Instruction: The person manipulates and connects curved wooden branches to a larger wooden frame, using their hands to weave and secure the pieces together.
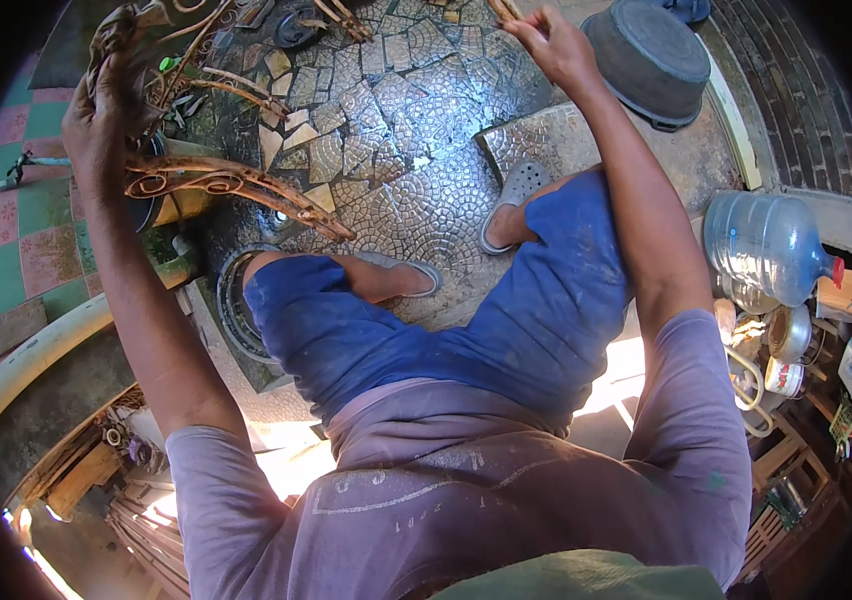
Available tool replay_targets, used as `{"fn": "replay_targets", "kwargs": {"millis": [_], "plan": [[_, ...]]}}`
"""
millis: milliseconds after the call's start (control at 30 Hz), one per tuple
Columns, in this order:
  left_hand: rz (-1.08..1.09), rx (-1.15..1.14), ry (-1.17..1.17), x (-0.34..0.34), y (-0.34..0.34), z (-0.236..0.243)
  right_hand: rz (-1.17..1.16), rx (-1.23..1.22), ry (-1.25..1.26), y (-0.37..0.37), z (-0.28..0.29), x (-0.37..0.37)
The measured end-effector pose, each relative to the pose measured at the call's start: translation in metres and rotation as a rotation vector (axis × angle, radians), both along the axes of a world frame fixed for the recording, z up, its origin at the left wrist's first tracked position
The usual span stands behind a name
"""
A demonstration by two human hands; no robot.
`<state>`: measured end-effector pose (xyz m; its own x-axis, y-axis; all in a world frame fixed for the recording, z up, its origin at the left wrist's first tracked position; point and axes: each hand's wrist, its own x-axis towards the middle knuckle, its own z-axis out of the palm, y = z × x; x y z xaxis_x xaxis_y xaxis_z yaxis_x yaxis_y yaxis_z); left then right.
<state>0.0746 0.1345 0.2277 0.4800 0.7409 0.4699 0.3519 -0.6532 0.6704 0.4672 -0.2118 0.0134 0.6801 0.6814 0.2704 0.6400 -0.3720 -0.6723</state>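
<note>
While both hands [96,120] grip rusty ironwork [216,180]; basin [651,60] upturned.

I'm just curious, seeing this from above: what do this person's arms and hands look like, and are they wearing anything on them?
Both arms are bare from the short sleeves down. The sleeves belong to a faded lilac T-shirt with pale markings and small paint flecks. The left hand and right hand wear no gloves; no watch, ring or bracelet shows. The fingers are uncovered.

The right hand [551,40] grips a rusty bar [502,8] cut off by the top edge.
</note>
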Motion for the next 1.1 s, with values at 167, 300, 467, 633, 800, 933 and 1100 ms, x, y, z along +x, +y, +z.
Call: {"fn": "replay_targets", "kwargs": {"millis": [167, 300, 467, 633, 800, 933, 1100], "plan": [[-0.049, -0.105, -0.057, -0.002, 0.001, 0.001, 0.037, 0.04, 0.141, -0.011, -0.019, 0.013], [-0.06, -0.07, -0.054, 0.002, -0.006, 0.0, 0.082, 0.073, 0.255, -0.02, -0.027, 0.017], [-0.068, -0.078, -0.044, 0.0, -0.014, 0.001, 0.043, 0.088, 0.219, 0.006, -0.01, 0.009], [-0.023, -0.066, -0.011, 0.003, -0.018, 0.005, 0.117, 0.05, 0.101, -0.011, -0.022, 0.017], [-0.031, -0.071, -0.039, 0.01, -0.027, 0.0, 0.097, -0.003, 0.285, -0.028, -0.028, 0.022], [-0.04, -0.095, -0.046, -0.002, -0.021, -0.001, -0.011, -0.092, 0.131, 0.001, 0.015, -0.008], [-0.032, -0.095, -0.046, 0.003, -0.01, 0.001, 0.045, -0.09, -0.008, -0.029, -0.022, 0.014]]}}
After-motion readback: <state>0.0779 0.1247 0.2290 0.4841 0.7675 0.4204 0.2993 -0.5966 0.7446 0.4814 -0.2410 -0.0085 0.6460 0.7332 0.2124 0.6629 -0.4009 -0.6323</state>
